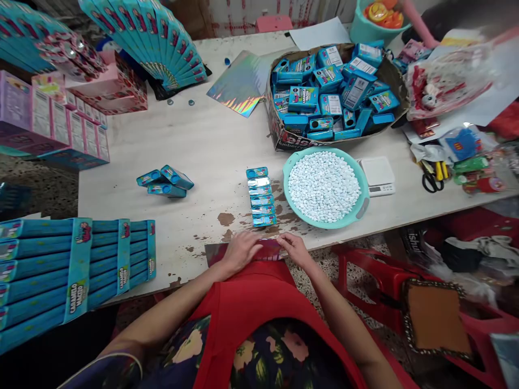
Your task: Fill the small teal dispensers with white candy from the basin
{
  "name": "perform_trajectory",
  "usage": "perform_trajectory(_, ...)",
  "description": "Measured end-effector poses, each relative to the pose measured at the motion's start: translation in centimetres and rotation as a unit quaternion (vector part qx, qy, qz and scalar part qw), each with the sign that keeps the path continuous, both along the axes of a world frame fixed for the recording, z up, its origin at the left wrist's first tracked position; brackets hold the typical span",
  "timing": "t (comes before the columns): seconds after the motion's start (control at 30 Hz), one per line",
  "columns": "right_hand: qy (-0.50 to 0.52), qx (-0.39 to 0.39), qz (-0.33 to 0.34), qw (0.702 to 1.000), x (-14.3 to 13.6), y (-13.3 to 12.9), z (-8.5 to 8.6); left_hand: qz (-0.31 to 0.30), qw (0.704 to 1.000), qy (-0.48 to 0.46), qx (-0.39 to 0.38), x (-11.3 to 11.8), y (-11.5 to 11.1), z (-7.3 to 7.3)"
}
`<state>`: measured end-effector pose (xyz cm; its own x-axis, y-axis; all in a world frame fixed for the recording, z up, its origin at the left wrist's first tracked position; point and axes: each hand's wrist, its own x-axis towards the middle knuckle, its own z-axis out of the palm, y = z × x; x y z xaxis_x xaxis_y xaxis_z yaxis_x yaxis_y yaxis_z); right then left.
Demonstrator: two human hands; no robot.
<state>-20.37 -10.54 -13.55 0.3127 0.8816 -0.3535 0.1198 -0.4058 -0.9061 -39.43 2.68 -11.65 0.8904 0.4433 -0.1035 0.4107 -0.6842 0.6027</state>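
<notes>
Lying at the surface's point(219, 156) near edge: glossy reddish sheet point(270, 250), left hand point(242, 252) spread upon it, right hand point(294, 248) pinching its edge. Round mint plastic bowl point(365, 189) holds small white pellets point(324, 183); brown cardboard carton point(295, 141), blue "CARAMELO" boxes point(304, 99).

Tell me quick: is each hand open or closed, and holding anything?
Left hand: open, laid on the shiny sheet.
Right hand: fingertips together at the sheet's edge; firm grip cannot be told.

Fairly bright, even light across white tabletop point(133, 138); rainbow glare off holographic sheet point(238, 84); deep shadow beneath tabletop, lower left; far top right corner blurred; edges bowed, stretched.
</notes>
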Motion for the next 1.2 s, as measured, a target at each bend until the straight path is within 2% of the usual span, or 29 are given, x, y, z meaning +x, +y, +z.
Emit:
perform_trajectory(0.1,-0.031,-0.002,0.005,0.999,-0.4,-0.8,0.4,-0.020,0.995,0.060,-0.081,2.9,-1.3,-0.2)
perform_trajectory(0.27,-0.119,0.000,-0.046,0.992,-1.6,-1.4,0.1,0.004,0.972,0.144,-0.184,4.3,-0.2,0.2)
perform_trajectory(0.33,-0.219,0.030,-0.044,0.974,-1.9,-1.4,0.1,0.000,0.971,0.145,-0.192,4.6,0.3,0.4)
perform_trajectory(0.43,-0.392,0.078,0.021,0.916,-2.3,-1.5,0.0,0.004,0.971,0.144,-0.190,4.9,0.6,0.2)
perform_trajectory(0.5,-0.460,0.088,0.061,0.882,-2.4,-1.8,-0.2,0.011,0.971,0.143,-0.192,5.0,0.6,-0.2)
perform_trajectory(0.63,-0.516,0.090,0.104,0.845,-2.8,-2.8,-0.7,0.015,0.970,0.138,-0.198,5.0,0.6,-1.0)
perform_trajectory(0.73,-0.525,0.089,0.122,0.837,-3.1,-3.5,-1.0,0.020,0.971,0.136,-0.195,5.0,0.7,-1.3)
perform_trajectory(0.83,-0.530,0.120,0.119,0.831,-3.4,-4.0,-1.1,0.019,0.972,0.137,-0.192,5.0,0.7,-1.6)
perform_trajectory(0.93,-0.507,0.169,0.089,0.841,-3.7,-4.3,-0.5,0.026,0.974,0.145,-0.170,5.3,0.8,-2.0)
perform_trajectory(1.07,-0.374,0.181,0.031,0.909,-3.9,-4.5,2.0,0.023,0.983,0.145,-0.107,5.3,0.6,-2.5)
perform_trajectory(1.13,-0.287,0.159,-0.029,0.944,-3.8,-4.2,3.8,0.009,0.989,0.124,-0.077,4.7,0.2,-2.1)
perform_trajectory(1.2,-0.208,0.117,-0.125,0.963,-3.6,-3.6,5.4,0.005,0.995,0.064,-0.071,3.7,-0.2,-0.9)
